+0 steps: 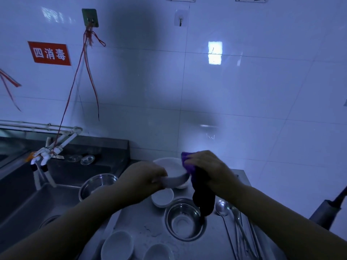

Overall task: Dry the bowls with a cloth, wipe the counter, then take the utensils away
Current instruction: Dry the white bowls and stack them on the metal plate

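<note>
Just below frame centre, lifted clear of the counter (142,218): white bowl (173,172), tipped so its mouth faces the upper right, toward the cloth. Gripped at its near wall by the left hand (145,175), fingers curled round the rim and side, probably to keep it steady against the rubbing and turn it as needed. Pressed against the bowl's right rim: purple cloth (189,164), bunched under the right hand (208,167), fingers closed over the top of it, loose tail hanging dark toward the lower centre. Held raised, seemingly so drips fall away and every side can be reached.

Directly beneath, on the counter: two more white bowls, partly hidden. Lower centre: steel bowl (185,219), upright, just under the cloth's tail. Bottom centre-left: two white bowls (117,245) near the counter edge, waterdrops scattered between, so likely waiting to be dried. Lower right: spoons and chopsticks (238,222) laid side by side, set apart from the bowls, ready for carrying off last. Left of centre, in the sink (28,203): another steel bowl (97,184).

Judged stage: drying under way, counter wiping and utensils not yet begun.
</note>
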